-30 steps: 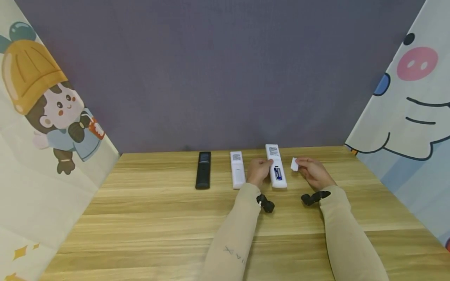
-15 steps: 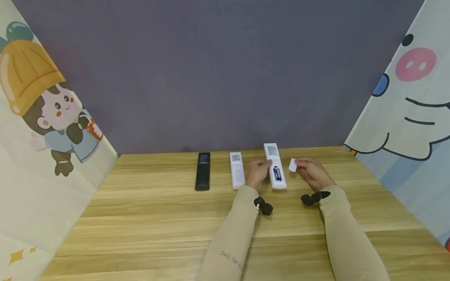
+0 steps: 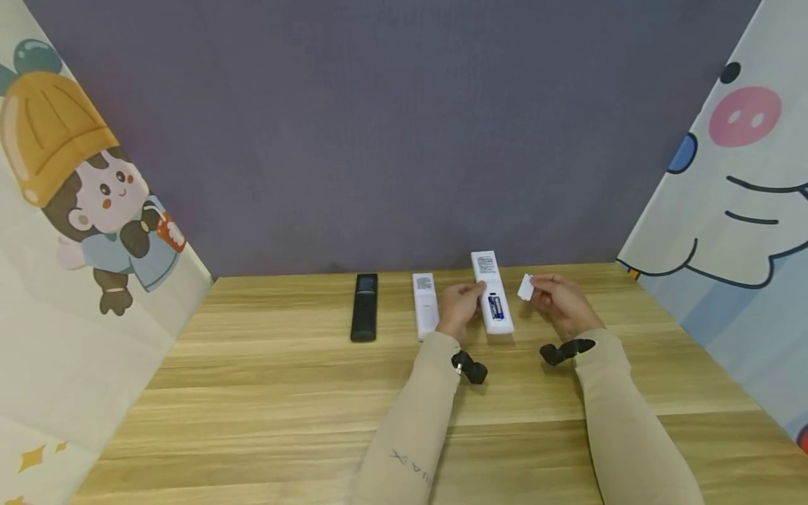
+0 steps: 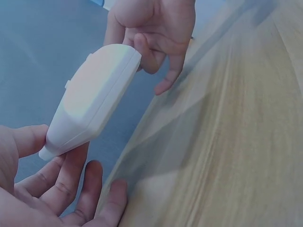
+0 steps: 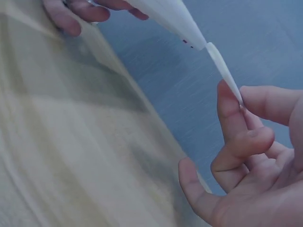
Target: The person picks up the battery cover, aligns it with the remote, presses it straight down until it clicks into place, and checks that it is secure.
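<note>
My left hand (image 3: pixel 460 308) grips a white remote control (image 3: pixel 501 324) by its left side, thumb on top and fingers beneath. Its back faces up, and batteries (image 3: pixel 496 306) lie in the uncovered compartment. In the left wrist view the remote (image 4: pixel 90 94) is tilted and raised off the table. Just to the right, my right hand (image 3: pixel 563 305) pinches a small white battery cover (image 3: pixel 525 287) between thumb and fingertips. Seen from the right wrist, the cover (image 5: pixel 222 68) appears edge-on close to the remote (image 5: pixel 175 21); whether they touch I cannot tell.
Left of my hands, another white remote (image 3: pixel 426 308) and a black remote (image 3: pixel 364 308) lie back side up on the wooden table (image 3: pixel 265 393). A dark grey panel (image 3: pixel 404 140) rises along the table's far edge, and printed cloths hang at both sides.
The white remote in my left hand has shifted slightly away and up from the table. My right hand has lifted a little with the battery cover. The other two remotes stay put.
</note>
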{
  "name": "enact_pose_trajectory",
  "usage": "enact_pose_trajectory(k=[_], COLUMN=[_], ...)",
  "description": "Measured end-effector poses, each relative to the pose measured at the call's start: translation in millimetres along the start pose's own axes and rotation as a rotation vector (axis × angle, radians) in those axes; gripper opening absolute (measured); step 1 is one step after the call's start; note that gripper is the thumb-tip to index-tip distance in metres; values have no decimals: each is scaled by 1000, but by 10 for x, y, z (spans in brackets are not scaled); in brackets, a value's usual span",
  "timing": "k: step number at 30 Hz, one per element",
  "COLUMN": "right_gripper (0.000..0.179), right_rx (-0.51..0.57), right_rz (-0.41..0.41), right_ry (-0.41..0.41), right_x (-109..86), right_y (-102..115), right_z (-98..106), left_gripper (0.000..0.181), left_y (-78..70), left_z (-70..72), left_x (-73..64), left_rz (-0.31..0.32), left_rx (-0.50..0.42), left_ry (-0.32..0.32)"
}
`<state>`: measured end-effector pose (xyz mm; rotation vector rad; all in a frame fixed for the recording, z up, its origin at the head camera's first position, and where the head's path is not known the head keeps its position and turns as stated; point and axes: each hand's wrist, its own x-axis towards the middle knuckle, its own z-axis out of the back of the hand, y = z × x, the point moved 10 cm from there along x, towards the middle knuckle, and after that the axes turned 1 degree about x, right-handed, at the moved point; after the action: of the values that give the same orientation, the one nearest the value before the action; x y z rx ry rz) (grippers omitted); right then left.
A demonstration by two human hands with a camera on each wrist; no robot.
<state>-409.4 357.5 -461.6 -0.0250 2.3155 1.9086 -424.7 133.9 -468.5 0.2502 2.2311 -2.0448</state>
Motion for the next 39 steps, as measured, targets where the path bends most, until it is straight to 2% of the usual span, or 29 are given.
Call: enact_pose_trajectory(k=[4,11,14,20,28,39], right_gripper=[19,18,14,4,2,20], right_rx=[-67,4,-21,-124,-358,-522], right_rz=[71,132,145,145,166,144], right_ry=[13,79,85,72,53,92], right_x=[-14,-48,-74,-146,-205,-243], right_y=[138,322,397,522,629,649], right_z=[-3,-131,-181,-283,-385,-516], left_gripper=[22,22,22,22,22,22], left_y=[-19,-22,-26,-54,-52,-38], left_z=[-7,-16,-23,-28,-34,-46], left_x=[-7,-20,-19,-25,-41,-42], left_rz=[7,18,17,4,-1,5], left_rx=[-16,-11,-10,-19,-25,-21], left_ry=[18,36,42,49,80,83])
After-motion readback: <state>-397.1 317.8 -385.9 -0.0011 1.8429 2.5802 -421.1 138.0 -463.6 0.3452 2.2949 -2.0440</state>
